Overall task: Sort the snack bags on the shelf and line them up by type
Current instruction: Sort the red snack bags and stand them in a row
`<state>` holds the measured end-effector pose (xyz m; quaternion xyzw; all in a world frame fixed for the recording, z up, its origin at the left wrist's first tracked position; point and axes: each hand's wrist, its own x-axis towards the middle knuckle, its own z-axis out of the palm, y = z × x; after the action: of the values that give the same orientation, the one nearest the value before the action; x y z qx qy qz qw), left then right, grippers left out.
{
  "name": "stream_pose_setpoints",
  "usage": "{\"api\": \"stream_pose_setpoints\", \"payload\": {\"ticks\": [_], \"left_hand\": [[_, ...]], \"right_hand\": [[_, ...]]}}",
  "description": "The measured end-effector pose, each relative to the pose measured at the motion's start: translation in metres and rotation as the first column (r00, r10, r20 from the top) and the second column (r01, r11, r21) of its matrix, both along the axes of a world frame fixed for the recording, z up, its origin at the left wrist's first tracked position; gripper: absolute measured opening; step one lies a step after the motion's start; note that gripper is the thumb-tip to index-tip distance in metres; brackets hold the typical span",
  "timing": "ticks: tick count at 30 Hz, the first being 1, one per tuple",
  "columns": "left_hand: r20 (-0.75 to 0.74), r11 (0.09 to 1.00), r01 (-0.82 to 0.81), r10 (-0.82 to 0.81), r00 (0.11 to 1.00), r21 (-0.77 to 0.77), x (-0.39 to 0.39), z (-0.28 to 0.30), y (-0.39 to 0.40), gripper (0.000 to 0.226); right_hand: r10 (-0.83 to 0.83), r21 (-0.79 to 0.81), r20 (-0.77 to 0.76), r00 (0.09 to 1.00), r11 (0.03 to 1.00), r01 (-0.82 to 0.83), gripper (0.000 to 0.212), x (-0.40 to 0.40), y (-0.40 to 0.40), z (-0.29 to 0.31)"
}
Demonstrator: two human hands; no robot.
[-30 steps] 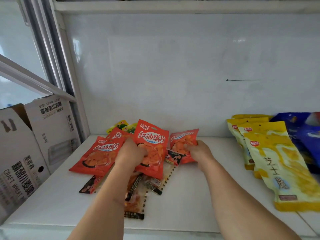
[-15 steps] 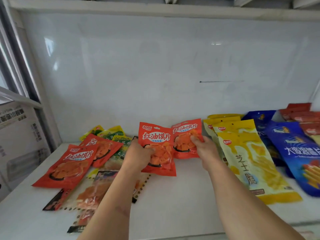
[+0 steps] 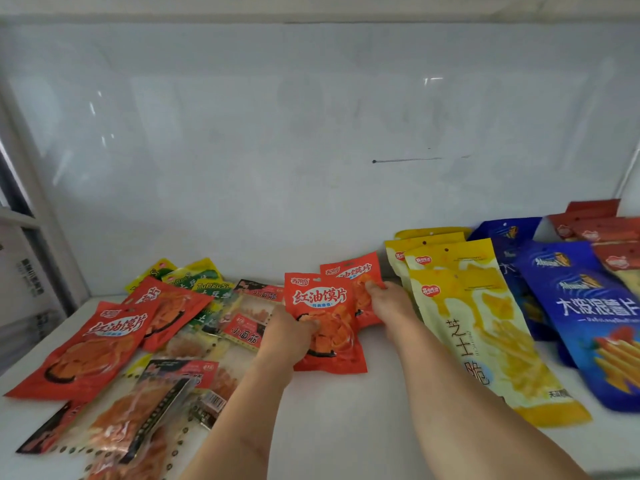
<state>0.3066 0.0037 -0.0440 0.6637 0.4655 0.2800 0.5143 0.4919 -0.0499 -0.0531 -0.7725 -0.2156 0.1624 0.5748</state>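
Head camera looks down on both my hands at the middle of the white shelf. My left hand is closed on the lower left part of a red snack bag, thumb over its front, the bag standing tilted with its bottom edge on the shelf. My right hand pinches a second red bag of the same print, which sits just behind and to the right of the first, partly hidden by it.

Just right of my right wrist lies a stack of long yellow bags, overlapping front to back. Beyond them is a row of blue bags, and at the far right edge some dark red bags overlap toward the back wall.

To the left of my left hand the pile is unsorted: two more red bags of the same kind lie flat and overlapping, green-and-yellow bags sit behind them near the wall, and clear strips of small packets lie between those and my hand, with more strips spread toward the front edge. Cardboard boxes show past the shelf's left side.
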Motion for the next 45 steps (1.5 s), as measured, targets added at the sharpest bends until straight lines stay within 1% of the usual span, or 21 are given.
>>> {"api": "stream_pose_setpoints", "payload": {"ticks": [4,6,11,15,17,19,23,28,31,33,35,37,39,42,44,45], "left_hand": [[-0.019,1.0,0.001,0.0,1.0,0.017,0.013,-0.004,-0.005,0.034],[-0.055,0.999,0.0,0.003,0.999,0.054,0.018,-0.004,-0.009,0.035],[-0.265,0.98,0.055,-0.002,0.964,0.193,0.027,-0.004,-0.013,0.033],[-0.408,0.952,0.104,0.024,0.913,0.289,0.031,-0.008,-0.013,0.029],[-0.453,0.945,0.129,0.022,0.891,0.3,0.034,-0.009,-0.012,0.029],[-0.478,0.941,0.145,0.021,0.878,0.307,0.038,-0.011,-0.011,0.035],[-0.511,0.934,0.161,0.027,0.859,0.32,0.043,-0.013,-0.009,0.046],[-0.521,0.932,0.15,0.048,0.852,0.331,0.045,-0.01,-0.006,0.052],[-0.509,0.921,0.137,0.074,0.858,0.364,0.04,-0.004,-0.007,0.052],[-0.504,0.893,0.154,0.091,0.859,0.422,0.034,0.003,-0.01,0.046],[-0.495,0.865,0.174,0.095,0.864,0.47,0.025,0.01,-0.01,0.035],[-0.454,0.846,0.162,0.103,0.885,0.507,0.013,0.017,-0.007,0.028],[-0.428,0.809,0.15,0.135,0.894,0.568,-0.003,0.024,-0.003,0.026],[-0.435,0.748,0.171,0.171,0.884,0.642,-0.034,0.037,0.007,0.024],[-0.394,0.731,0.151,0.173,0.903,0.665,-0.057,0.042,0.017,0.022],[-0.356,0.741,0.126,0.161,0.92,0.66,-0.069,0.044,0.022,0.022]], "right_hand": [[0.004,-0.071,0.027,1.0,0.997,-0.002,0.056,0.001,0.003,0.003],[0.011,-0.113,0.049,0.999,0.994,-0.005,0.06,0.001,0.003,0.004],[0.054,-0.224,0.138,0.989,0.974,-0.022,0.054,-0.002,0.003,0.001],[0.033,-0.28,0.201,0.979,0.96,0.025,0.048,-0.003,0.007,-0.004],[0.022,-0.326,0.242,0.97,0.943,0.06,0.046,-0.004,0.009,-0.004],[0.008,-0.379,0.295,0.956,0.919,0.109,0.045,-0.005,0.01,-0.004],[0.009,-0.48,0.405,0.914,0.853,0.205,0.051,-0.007,0.015,-0.006],[-0.008,-0.527,0.426,0.905,0.81,0.255,0.059,-0.011,0.018,-0.007],[-0.01,-0.515,0.44,0.898,0.816,0.261,0.061,-0.016,0.019,-0.003],[0.013,-0.489,0.475,0.88,0.835,0.252,0.057,-0.021,0.019,-0.001],[0.051,-0.468,0.517,0.855,0.853,0.231,0.05,-0.029,0.019,0.001],[0.088,-0.461,0.567,0.819,0.858,0.227,0.046,-0.042,0.02,0.003],[0.131,-0.472,0.608,0.783,0.853,0.224,0.042,-0.059,0.023,0.007],[0.199,-0.488,0.641,0.741,0.851,0.194,0.042,-0.09,0.032,0.014],[0.231,-0.483,0.663,0.712,0.859,0.171,0.042,-0.113,0.039,0.02],[0.248,-0.482,0.662,0.707,0.863,0.149,0.041,-0.125,0.042,0.023]]}}
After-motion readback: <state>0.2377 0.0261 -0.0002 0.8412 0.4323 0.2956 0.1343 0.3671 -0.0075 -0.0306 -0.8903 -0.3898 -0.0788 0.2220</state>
